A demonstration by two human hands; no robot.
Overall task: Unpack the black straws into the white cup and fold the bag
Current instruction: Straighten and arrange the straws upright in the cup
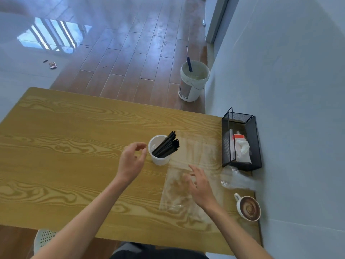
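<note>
Thin black plastic straws (pixel 166 145) lean in the round white cup (pixel 158 156), the left hand (pixel 131 161) loosely curled and empty beside it, the right hand's (pixel 199 186) spread fingers blurred over the barely visible clear plastic bag (pixel 188 184) on the wood-grain table (pixel 74 146).

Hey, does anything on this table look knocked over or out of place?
Yes: the stack of clear plastic cups lies on its side beside the black mesh basket. The black straws lean neatly in the white cup.

Wood-grain table (pixel 74 146); clear glossy plastic bag (pixel 194 157)

The wooden table (pixel 74 146) carries a white cup (pixel 159 159), clear bag (pixel 186 184), mesh basket (pixel 242 143), plastic cups (pixel 233 179) and coffee cup (pixel 247 207).
</note>
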